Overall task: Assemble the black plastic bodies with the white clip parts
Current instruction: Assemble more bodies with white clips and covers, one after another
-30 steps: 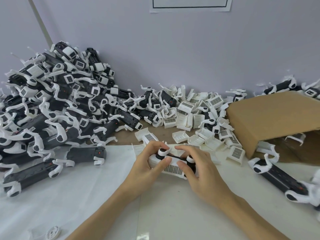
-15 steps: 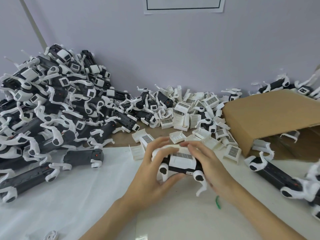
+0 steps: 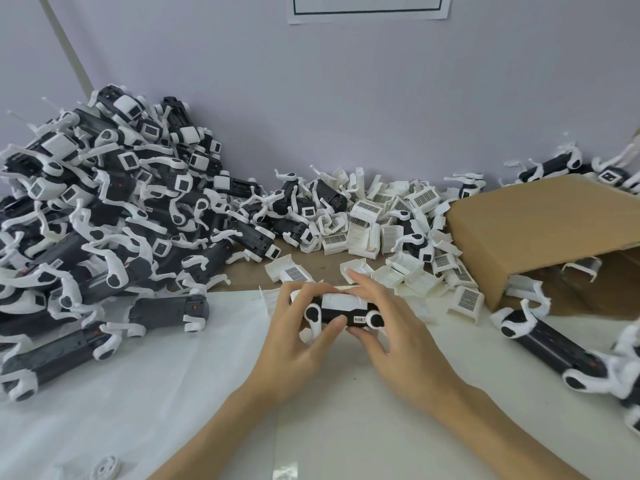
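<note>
Here both hands are working one unit just above the middle of the frame. The left hand [image 3: 294, 337] has its fingers curled over the top and its thumb pressed up against the near face of the black plastic body [image 3: 341, 315], while the right hand [image 3: 391, 327] wraps the other end, fingers arched over the back and thumb tucked underneath. A white clip part [image 3: 341, 301] lies along the top of the body, between the two sets of fingers, and looks seated or very nearly so; whether it has fully latched can't be told from here.

So the step in hand reads as pressing the clip home. The next move would call for a firm, even squeeze along the clip, then a check that both ends sit flush before the piece goes to the heap of assembled units [image 3: 104, 220] at the left of the frame.

The body's long axis runs left to right across the picture, roughly level, held just above the white sheet on the counter [image 3: 173, 393]. Its round white end caps face the camera, with the clip side upward. Loose clips [image 3: 388, 216] lie just behind the hands, beside a cardboard box [image 3: 540, 233] at right
</note>
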